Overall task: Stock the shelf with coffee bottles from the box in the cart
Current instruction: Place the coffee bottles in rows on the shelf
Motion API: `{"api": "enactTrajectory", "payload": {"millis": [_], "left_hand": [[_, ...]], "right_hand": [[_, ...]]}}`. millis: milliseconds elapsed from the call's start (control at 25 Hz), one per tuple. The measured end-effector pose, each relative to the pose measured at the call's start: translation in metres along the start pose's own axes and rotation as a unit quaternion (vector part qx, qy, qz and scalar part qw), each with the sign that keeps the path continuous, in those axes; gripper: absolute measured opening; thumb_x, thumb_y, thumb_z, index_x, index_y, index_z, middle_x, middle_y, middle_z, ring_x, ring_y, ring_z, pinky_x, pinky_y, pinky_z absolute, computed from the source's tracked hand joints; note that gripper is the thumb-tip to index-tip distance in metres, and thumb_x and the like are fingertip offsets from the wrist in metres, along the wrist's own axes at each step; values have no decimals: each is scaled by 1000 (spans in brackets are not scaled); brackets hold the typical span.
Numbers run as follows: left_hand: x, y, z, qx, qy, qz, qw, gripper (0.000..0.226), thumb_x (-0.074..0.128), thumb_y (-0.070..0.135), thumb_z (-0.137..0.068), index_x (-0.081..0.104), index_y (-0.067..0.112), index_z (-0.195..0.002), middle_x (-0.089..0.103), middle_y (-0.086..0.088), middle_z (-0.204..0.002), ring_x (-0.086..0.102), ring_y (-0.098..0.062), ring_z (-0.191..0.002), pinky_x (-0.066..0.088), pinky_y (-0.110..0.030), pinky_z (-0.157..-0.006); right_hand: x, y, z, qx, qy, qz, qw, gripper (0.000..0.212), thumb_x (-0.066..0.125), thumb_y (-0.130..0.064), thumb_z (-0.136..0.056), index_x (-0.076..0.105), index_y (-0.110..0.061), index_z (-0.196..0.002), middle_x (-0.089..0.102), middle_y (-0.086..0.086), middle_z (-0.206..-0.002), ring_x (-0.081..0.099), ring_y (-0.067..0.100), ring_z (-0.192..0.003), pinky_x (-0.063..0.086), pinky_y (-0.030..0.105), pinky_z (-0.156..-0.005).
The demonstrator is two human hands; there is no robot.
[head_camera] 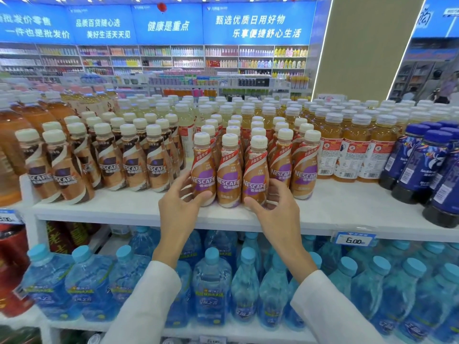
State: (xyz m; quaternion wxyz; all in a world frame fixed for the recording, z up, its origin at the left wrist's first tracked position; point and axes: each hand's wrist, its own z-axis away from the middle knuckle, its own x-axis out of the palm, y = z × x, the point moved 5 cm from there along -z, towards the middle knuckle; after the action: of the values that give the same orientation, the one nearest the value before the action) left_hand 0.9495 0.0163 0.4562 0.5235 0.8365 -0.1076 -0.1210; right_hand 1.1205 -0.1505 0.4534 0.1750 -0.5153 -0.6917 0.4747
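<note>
Three purple-label Nescafe coffee bottles stand in a front row on the white shelf [347, 209]. My left hand [180, 207] curls round the leftmost bottle [202, 170], thumb across its base. My right hand [273, 207] curls round the rightmost of the three [255, 175], thumb on its lower front. The middle bottle [229, 175] stands between them, touching both. More purple-label bottles [304, 167] fill the rows behind and to the right. The box and the cart are out of view.
Brown-label Nescafe bottles [131, 162] stand to the left, orange tea bottles [352, 150] to the right, dark blue bottles [427, 167] at the far right. Blue-capped water bottles [211, 281] fill the shelf below. A price tag [354, 239] hangs on the shelf edge.
</note>
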Motion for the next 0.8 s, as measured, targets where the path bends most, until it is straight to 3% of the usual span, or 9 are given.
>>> {"api": "enactTrajectory", "payload": {"millis": [400, 560, 720, 800], "left_hand": [[1, -2, -2, 10, -36, 0, 999, 66, 84, 16, -82, 59, 33, -140, 64, 31, -112, 62, 18, -99, 48, -1, -75], [2, -3, 1, 15, -33, -10, 999, 66, 84, 21, -82, 57, 38, -140, 62, 36, -112, 61, 18, -102, 48, 0, -77], [4, 3, 11, 7, -34, -23, 999, 69, 83, 26, -84, 52, 32, -145, 63, 22, -124, 60, 14, -108, 46, -2, -86], [-2, 6, 25, -2, -23, -37, 999, 71, 83, 30, -84, 51, 27, -148, 61, 15, -135, 60, 4, -115, 46, -12, -98]], "right_hand": [[1, 3, 0, 3, 20, 8, 1000, 55, 84, -42, -79, 52, -39, -124, 61, -17, -117, 61, 1, -105, 49, 13, -83], [2, 4, 1, 6, 15, 19, 1000, 56, 83, -44, -79, 51, -38, -125, 61, -16, -119, 61, 1, -106, 53, 19, -87], [-2, -2, 1, 32, -11, 22, 999, 64, 83, -43, -80, 50, -30, -133, 57, -10, -127, 59, 7, -112, 55, 33, -97], [-8, -6, 12, 45, -11, 18, 999, 69, 81, -44, -82, 47, -27, -139, 52, -11, -132, 55, 8, -117, 52, 35, -102]]}}
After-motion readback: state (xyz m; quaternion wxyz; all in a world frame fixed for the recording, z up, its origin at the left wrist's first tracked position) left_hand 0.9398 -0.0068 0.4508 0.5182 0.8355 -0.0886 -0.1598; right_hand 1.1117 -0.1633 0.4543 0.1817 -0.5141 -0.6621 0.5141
